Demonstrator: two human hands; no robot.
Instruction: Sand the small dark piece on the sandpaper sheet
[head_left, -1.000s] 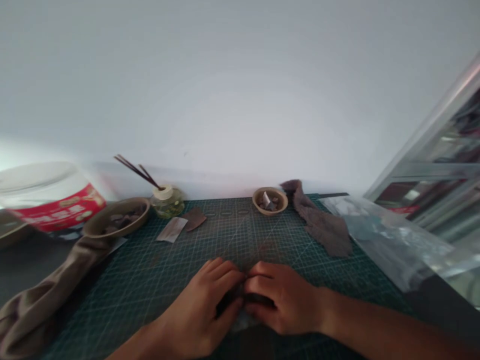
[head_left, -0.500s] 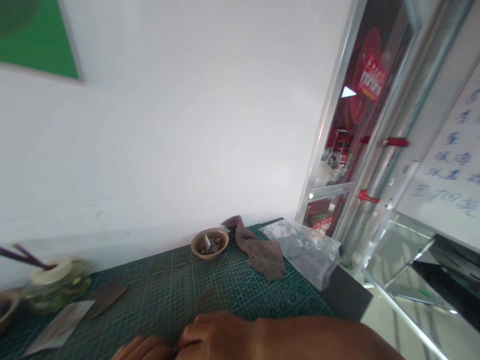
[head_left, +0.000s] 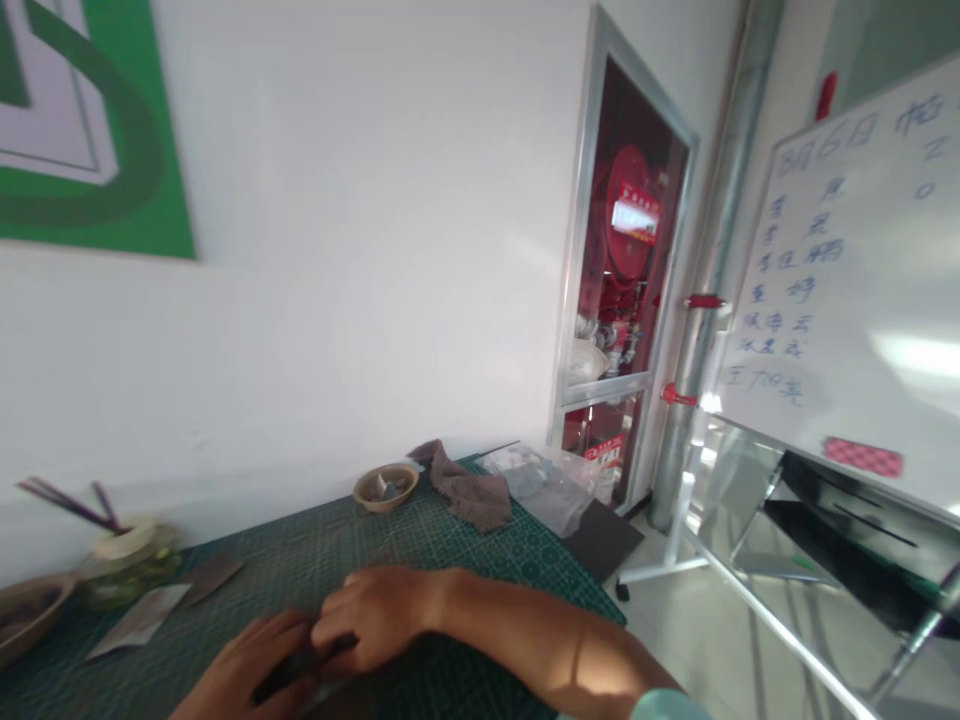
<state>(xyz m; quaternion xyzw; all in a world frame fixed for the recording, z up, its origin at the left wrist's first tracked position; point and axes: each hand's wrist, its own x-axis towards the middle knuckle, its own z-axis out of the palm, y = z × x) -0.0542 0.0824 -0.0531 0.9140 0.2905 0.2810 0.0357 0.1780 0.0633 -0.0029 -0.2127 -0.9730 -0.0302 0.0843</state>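
Observation:
Both hands meet low over the green cutting mat (head_left: pixel 525 525), near the bottom of the head view. My left hand (head_left: pixel 251 665) is curled, its fingers pointing toward my right hand (head_left: pixel 375 617), which is bent inward with closed fingers. Their fingertips almost touch, and whatever is between them is too dark and blurred to name. Beyond my left hand lie a pale flat packet (head_left: pixel 139 622) and a brown flat piece (head_left: pixel 214 580). Past my right hand stands a small bowl (head_left: pixel 386 490) with small pieces in it.
A glass jar (head_left: pixel 131 570) with sticks in it and another bowl (head_left: pixel 34 615) stand at the left. A brown cloth (head_left: pixel 472 495) and a clear plastic bag (head_left: pixel 551 490) lie toward the far right corner. Behind is a white wall (head_left: pixel 360 280); a whiteboard (head_left: pixel 847 300) stands right.
The camera view has tilted up and turned right, so more of the whiteboard shows. Both hands and my right forearm now show more fully, still close together.

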